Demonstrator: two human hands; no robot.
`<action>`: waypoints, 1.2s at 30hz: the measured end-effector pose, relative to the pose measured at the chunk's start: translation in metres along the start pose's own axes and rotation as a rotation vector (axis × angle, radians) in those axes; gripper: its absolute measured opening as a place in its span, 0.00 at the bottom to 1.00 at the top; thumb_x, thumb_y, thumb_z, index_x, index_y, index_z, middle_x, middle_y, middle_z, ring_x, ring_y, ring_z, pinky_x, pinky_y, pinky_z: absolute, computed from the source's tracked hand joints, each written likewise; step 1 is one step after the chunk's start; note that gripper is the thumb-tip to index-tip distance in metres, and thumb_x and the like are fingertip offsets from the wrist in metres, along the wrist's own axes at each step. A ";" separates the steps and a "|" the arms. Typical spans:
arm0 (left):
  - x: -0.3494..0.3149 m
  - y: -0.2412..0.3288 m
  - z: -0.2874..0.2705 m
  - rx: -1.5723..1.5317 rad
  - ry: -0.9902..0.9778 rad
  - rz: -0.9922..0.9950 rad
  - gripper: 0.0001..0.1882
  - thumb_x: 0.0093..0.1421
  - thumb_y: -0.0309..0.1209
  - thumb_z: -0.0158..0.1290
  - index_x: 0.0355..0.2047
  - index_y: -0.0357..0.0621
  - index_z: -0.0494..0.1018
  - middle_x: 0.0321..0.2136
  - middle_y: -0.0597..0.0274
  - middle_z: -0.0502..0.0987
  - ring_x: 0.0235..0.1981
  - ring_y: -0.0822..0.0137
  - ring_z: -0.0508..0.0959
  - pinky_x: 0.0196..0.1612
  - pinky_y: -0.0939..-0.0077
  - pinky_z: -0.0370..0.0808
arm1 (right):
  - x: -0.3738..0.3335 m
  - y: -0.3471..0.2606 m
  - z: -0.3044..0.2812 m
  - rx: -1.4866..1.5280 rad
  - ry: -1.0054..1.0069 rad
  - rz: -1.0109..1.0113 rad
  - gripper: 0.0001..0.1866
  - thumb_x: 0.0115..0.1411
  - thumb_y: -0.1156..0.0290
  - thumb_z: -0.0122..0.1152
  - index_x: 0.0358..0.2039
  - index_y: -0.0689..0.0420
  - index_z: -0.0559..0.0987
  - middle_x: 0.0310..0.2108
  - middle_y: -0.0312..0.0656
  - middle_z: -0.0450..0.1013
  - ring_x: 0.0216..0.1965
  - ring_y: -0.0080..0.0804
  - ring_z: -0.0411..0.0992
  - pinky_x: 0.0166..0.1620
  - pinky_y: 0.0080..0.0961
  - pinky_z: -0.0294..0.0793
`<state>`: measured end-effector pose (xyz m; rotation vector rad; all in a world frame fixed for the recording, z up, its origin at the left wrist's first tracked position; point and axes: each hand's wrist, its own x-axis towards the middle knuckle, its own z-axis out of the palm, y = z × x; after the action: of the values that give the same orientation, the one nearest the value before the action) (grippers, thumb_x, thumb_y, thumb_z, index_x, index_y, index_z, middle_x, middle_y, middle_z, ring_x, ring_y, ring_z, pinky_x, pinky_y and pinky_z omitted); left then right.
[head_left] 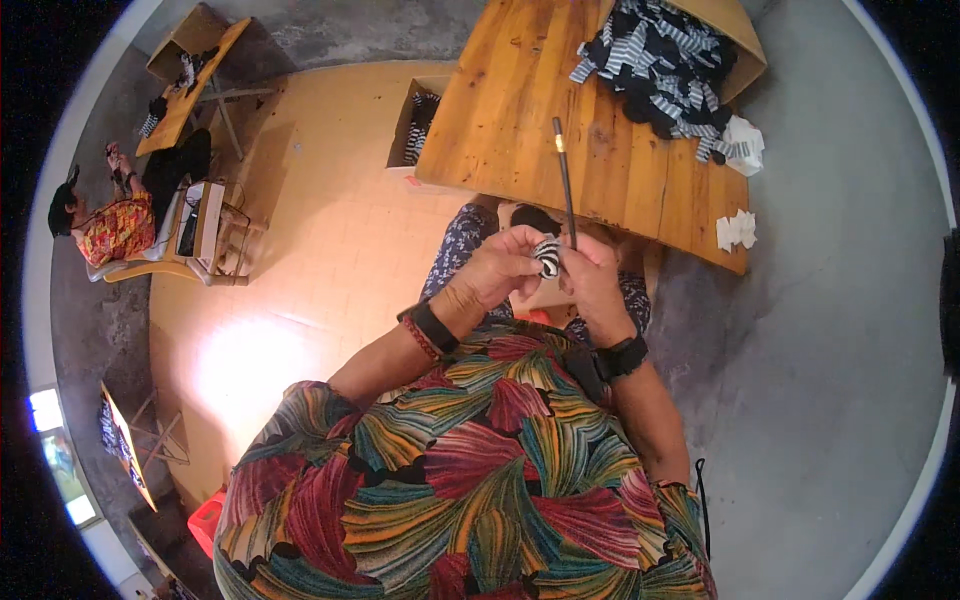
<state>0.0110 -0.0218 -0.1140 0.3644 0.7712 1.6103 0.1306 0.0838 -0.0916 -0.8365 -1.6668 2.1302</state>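
Observation:
My left hand (500,265) pinches a small black-and-white striped piece of fabric (547,258) in front of my body, over my lap. Close beside it, my right hand (592,275) is closed on a thin black stick (565,180) with a gold-coloured band near its upper end, much like a paintbrush. The stick points up and away, over the near edge of the wooden table (510,110). The right fingertips meet the right side of the striped fabric; whether they also grip it is hard to see.
Striped and black fabric pieces (650,75) spill from a tipped cardboard box (745,45) on the table. A white bag (743,145) and paper scraps (737,231) lie rightward. Another cardboard box (397,130) stands left of the table. A person (120,225) sits far left; a red stool (205,520) is lower left.

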 end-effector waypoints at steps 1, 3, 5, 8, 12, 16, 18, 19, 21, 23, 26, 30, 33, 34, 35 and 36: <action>0.001 -0.002 0.002 -0.016 0.085 0.014 0.09 0.49 0.19 0.48 0.33 0.39 0.66 0.22 0.62 0.70 0.13 0.73 0.69 0.13 0.84 0.67 | 0.000 0.000 -0.001 0.100 -0.018 0.043 0.06 0.55 0.73 0.49 0.26 0.61 0.72 0.14 0.24 0.60 0.16 0.12 0.56 0.18 0.13 0.54; 0.002 -0.006 0.006 -0.053 0.143 0.005 0.13 0.49 0.18 0.45 0.37 0.37 0.66 0.22 0.62 0.70 0.13 0.73 0.71 0.14 0.83 0.69 | 0.002 0.001 0.000 0.094 -0.024 0.021 0.06 0.55 0.73 0.49 0.26 0.60 0.73 0.14 0.24 0.59 0.15 0.10 0.54 0.18 0.12 0.52; 0.000 -0.006 0.012 0.105 0.265 0.064 0.14 0.49 0.18 0.44 0.38 0.36 0.67 0.22 0.62 0.70 0.13 0.73 0.70 0.14 0.83 0.68 | 0.003 0.001 0.000 0.085 -0.033 -0.001 0.06 0.55 0.72 0.48 0.26 0.59 0.73 0.14 0.24 0.57 0.15 0.08 0.53 0.17 0.11 0.50; 0.004 -0.004 0.015 0.250 0.450 0.088 0.08 0.51 0.20 0.46 0.33 0.36 0.69 0.22 0.62 0.73 0.13 0.73 0.70 0.15 0.82 0.68 | 0.004 -0.001 0.000 -0.065 -0.025 -0.041 0.06 0.55 0.73 0.48 0.26 0.61 0.72 0.14 0.24 0.58 0.15 0.12 0.55 0.17 0.15 0.54; 0.007 0.001 0.009 0.234 0.364 0.054 0.07 0.50 0.20 0.46 0.32 0.36 0.69 0.21 0.63 0.72 0.14 0.73 0.70 0.16 0.82 0.69 | 0.007 0.007 0.001 -0.295 0.047 -0.262 0.06 0.54 0.74 0.48 0.26 0.64 0.70 0.14 0.32 0.58 0.18 0.18 0.58 0.21 0.21 0.60; 0.013 -0.007 0.008 0.195 0.277 0.046 0.08 0.49 0.20 0.45 0.31 0.36 0.69 0.21 0.63 0.72 0.17 0.73 0.72 0.18 0.83 0.70 | 0.012 0.001 0.008 -0.451 0.196 -0.427 0.05 0.54 0.76 0.47 0.26 0.65 0.69 0.16 0.40 0.58 0.22 0.17 0.59 0.25 0.21 0.62; 0.017 -0.005 0.018 0.151 0.275 0.130 0.09 0.48 0.19 0.44 0.31 0.35 0.70 0.21 0.63 0.72 0.17 0.73 0.72 0.18 0.83 0.71 | 0.011 -0.005 0.009 -0.427 0.179 -0.439 0.04 0.54 0.76 0.48 0.26 0.65 0.69 0.15 0.38 0.60 0.21 0.18 0.60 0.25 0.21 0.63; 0.018 -0.003 0.022 0.122 0.340 0.163 0.09 0.48 0.19 0.44 0.31 0.35 0.70 0.22 0.63 0.72 0.18 0.73 0.72 0.18 0.83 0.71 | 0.011 -0.007 0.009 -0.401 0.163 -0.446 0.04 0.54 0.77 0.48 0.26 0.65 0.69 0.15 0.36 0.61 0.21 0.19 0.62 0.24 0.21 0.63; 0.019 0.002 0.029 0.092 0.400 0.198 0.09 0.48 0.19 0.44 0.31 0.36 0.70 0.23 0.63 0.72 0.18 0.73 0.72 0.19 0.83 0.72 | 0.009 -0.008 0.011 -0.255 0.161 -0.381 0.04 0.54 0.77 0.48 0.27 0.64 0.70 0.15 0.33 0.62 0.20 0.18 0.62 0.23 0.19 0.63; 0.019 0.006 0.030 0.233 0.380 0.189 0.09 0.49 0.19 0.43 0.32 0.36 0.70 0.24 0.62 0.72 0.18 0.73 0.72 0.19 0.83 0.72 | 0.008 -0.008 0.011 -0.107 0.155 -0.314 0.04 0.54 0.77 0.48 0.27 0.63 0.70 0.15 0.31 0.62 0.19 0.17 0.61 0.22 0.17 0.62; 0.021 0.006 0.021 0.233 0.345 0.099 0.11 0.49 0.18 0.42 0.33 0.36 0.69 0.25 0.61 0.73 0.18 0.73 0.72 0.19 0.84 0.72 | 0.007 -0.006 0.007 0.039 0.129 -0.153 0.04 0.53 0.77 0.48 0.28 0.62 0.72 0.16 0.26 0.63 0.18 0.12 0.59 0.21 0.12 0.59; 0.019 0.012 0.021 0.326 0.223 0.055 0.13 0.50 0.18 0.41 0.37 0.37 0.68 0.25 0.63 0.72 0.21 0.73 0.72 0.20 0.82 0.72 | 0.006 -0.017 0.004 -0.019 0.050 -0.137 0.04 0.53 0.78 0.47 0.26 0.61 0.72 0.16 0.26 0.62 0.18 0.10 0.55 0.20 0.10 0.55; 0.017 0.007 0.031 0.257 0.254 0.199 0.14 0.49 0.17 0.40 0.36 0.36 0.69 0.25 0.62 0.73 0.19 0.75 0.72 0.20 0.85 0.71 | 0.011 -0.016 -0.002 -0.088 -0.003 -0.189 0.04 0.53 0.78 0.47 0.26 0.61 0.72 0.17 0.26 0.62 0.18 0.11 0.55 0.20 0.11 0.55; 0.015 0.006 0.032 0.315 0.252 0.238 0.14 0.49 0.17 0.40 0.36 0.36 0.69 0.25 0.62 0.73 0.20 0.75 0.72 0.20 0.85 0.71 | 0.012 -0.015 -0.004 -0.123 -0.035 -0.218 0.04 0.53 0.78 0.47 0.25 0.62 0.72 0.17 0.26 0.62 0.18 0.11 0.55 0.20 0.12 0.56; 0.014 0.005 0.032 0.372 0.251 0.277 0.14 0.49 0.17 0.40 0.36 0.36 0.69 0.24 0.62 0.73 0.20 0.75 0.72 0.20 0.85 0.71 | 0.011 -0.016 -0.005 -0.123 -0.036 -0.218 0.04 0.53 0.78 0.47 0.25 0.62 0.72 0.17 0.26 0.62 0.18 0.11 0.55 0.20 0.12 0.56; 0.014 0.005 0.030 0.372 0.252 0.279 0.14 0.49 0.17 0.40 0.36 0.36 0.69 0.24 0.62 0.73 0.20 0.75 0.72 0.20 0.85 0.71 | 0.010 -0.018 -0.006 -0.164 -0.043 -0.222 0.04 0.52 0.77 0.47 0.26 0.62 0.71 0.18 0.26 0.62 0.19 0.11 0.57 0.22 0.12 0.57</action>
<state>0.0234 -0.0003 -0.0912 0.5605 1.2649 1.7925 0.1245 0.0990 -0.0782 -0.6192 -1.8808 1.8953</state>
